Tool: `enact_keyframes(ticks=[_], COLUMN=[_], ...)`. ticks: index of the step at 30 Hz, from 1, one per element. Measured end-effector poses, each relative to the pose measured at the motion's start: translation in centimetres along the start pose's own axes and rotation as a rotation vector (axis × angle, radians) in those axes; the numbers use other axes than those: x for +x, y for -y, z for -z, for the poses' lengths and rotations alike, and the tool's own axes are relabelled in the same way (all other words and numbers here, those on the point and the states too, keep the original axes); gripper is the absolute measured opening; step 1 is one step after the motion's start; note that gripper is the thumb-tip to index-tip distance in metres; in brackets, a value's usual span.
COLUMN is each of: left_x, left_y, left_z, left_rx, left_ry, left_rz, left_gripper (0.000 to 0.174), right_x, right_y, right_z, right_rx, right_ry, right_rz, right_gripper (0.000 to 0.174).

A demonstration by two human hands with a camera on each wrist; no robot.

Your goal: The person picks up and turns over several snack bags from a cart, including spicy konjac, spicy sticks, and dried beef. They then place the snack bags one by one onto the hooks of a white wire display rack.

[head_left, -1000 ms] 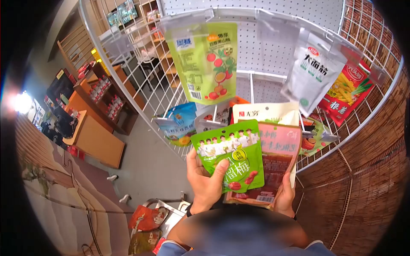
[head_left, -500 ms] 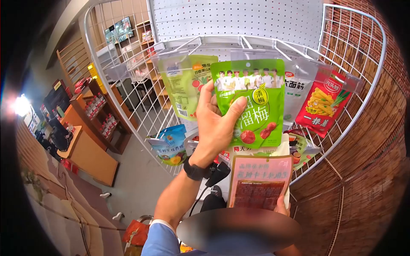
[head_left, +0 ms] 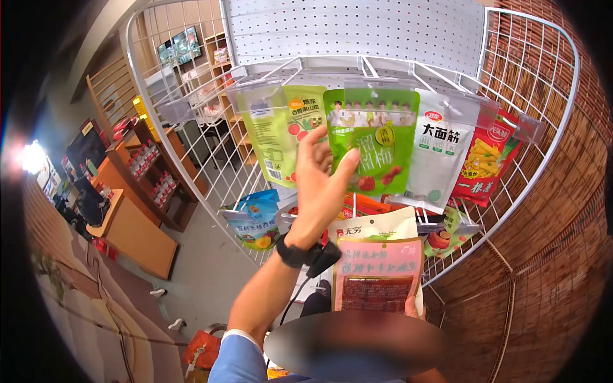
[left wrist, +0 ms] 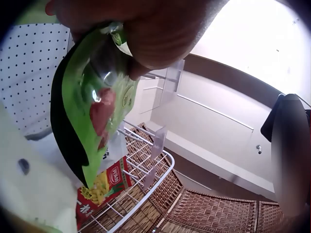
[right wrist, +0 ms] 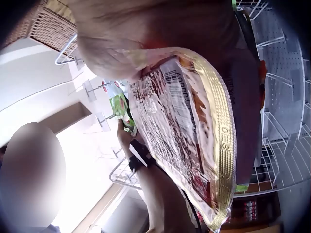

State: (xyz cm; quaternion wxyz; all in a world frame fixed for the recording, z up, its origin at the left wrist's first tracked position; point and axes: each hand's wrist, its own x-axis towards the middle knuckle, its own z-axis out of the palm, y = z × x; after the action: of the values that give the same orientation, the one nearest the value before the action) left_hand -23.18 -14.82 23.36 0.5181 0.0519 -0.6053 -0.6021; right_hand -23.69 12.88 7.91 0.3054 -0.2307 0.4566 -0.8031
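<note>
Two hands work at a white wire rack (head_left: 535,159) whose rounded rim sweeps down the right of the head view. It is backed by a flat, dotted pegboard (head_left: 357,29) at the top. A rough woven reed wall (head_left: 549,268) fills the lower right, close against that rim, while smooth grey floor lies open at lower left.

Glossy flat pouches hang in a row from thin hooks, overlapping at their edges. A pale green pouch (head_left: 281,131) is left of centre, a white pouch (head_left: 440,153) right of centre and a red pouch (head_left: 488,163) beyond it. Between the first two, upper centre, hangs the green plum pouch (head_left: 383,147), its top behind a clear plastic tag. The left hand (head_left: 319,191) pinches its lower left edge, thumb in front.

Lower centre, the right hand (head_left: 414,307) grasps a pink pouch (head_left: 377,281) from behind, upright, with only fingertips showing past its right edge.
</note>
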Motion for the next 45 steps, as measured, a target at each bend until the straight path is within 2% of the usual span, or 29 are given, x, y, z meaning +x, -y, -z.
enact_keyframes(ticks=[3,5,7,11,13,14,15,17,19,21,22,23,25,27,29,32,34,38,45], left_x=[-3.3,-6.6,-10.7,-17.6,-20.0,-20.6,-20.7,-21.0,-21.7,-22.6,-22.9,-22.6,-22.0,-21.6,-20.9,-20.0,-18.8,-15.7,-9.0], left_y=[1.5,2.6,2.8,2.9,2.9,2.1,2.0,1.9,2.3,2.7,2.4,2.5,2.6,2.5,2.5,2.4,1.7,0.5,-2.1], left_z=[2.4,3.9,4.3,4.8,4.8,4.6,4.3,3.7,4.2,5.3,4.7,4.5,4.3,4.0,4.2,5.0,5.8,7.0,9.2], left_rx=[0.148,0.314,0.148,0.342,0.155,0.121,0.125,-0.085,-0.026,0.292,0.244,0.247,0.274,0.219,0.163,0.062,-0.042,-0.085,-0.084], left_ry=[-0.046,-0.096,-0.121,0.036,0.024,-0.003,-0.010,-0.135,-0.144,0.097,0.021,0.019,0.013,-0.037,-0.089,-0.176,-0.277,-0.354,-0.340], left_rz=[0.037,-0.006,0.100,0.133,0.299,0.311,0.312,0.099,0.094,0.349,0.428,0.423,0.187,0.185,0.173,0.177,0.256,0.163,-0.029], left_gripper=[0.061,0.056,0.052,0.034,0.029,0.025,0.025,0.026,0.024,0.021,0.019,0.019,0.016,0.015,0.014,0.013,0.013,0.012,0.013], right_x=[0.3,0.7,0.9,1.3,1.9,2.2,2.4,2.4,2.3,2.2,2.1,2.1,2.2,1.8,1.7,1.8,1.9,2.0,1.2], right_y=[-0.9,-1.6,-1.6,-2.4,-2.5,-2.3,-2.2,-2.4,-2.8,-2.9,-2.7,-2.3,-2.6,-3.7,-3.1,-3.5,-3.8,-3.8,-3.9], right_z=[0.5,0.9,0.7,1.1,0.5,-0.2,-0.6,-0.3,0.2,0.4,0.0,-0.7,-0.6,0.7,0.6,1.5,1.8,2.0,1.8], right_rx=[0.027,0.038,0.118,0.155,0.170,0.134,0.097,0.093,0.085,0.078,0.080,0.147,0.218,0.375,0.351,0.275,0.275,0.265,0.228], right_ry=[-0.077,-0.124,-0.130,-0.132,-0.115,-0.118,-0.120,-0.110,-0.101,-0.093,-0.091,-0.105,-0.102,-0.048,-0.064,-0.203,-0.186,-0.223,-0.260], right_rz=[0.056,0.125,0.096,0.050,0.046,0.099,0.153,0.131,0.100,0.071,0.071,0.082,0.093,0.003,0.013,0.025,0.026,0.022,0.028], right_gripper=[0.061,0.061,0.060,0.061,0.060,0.060,0.060,0.061,0.062,0.063,0.063,0.063,0.063,0.060,0.059,0.057,0.057,0.056,0.056])
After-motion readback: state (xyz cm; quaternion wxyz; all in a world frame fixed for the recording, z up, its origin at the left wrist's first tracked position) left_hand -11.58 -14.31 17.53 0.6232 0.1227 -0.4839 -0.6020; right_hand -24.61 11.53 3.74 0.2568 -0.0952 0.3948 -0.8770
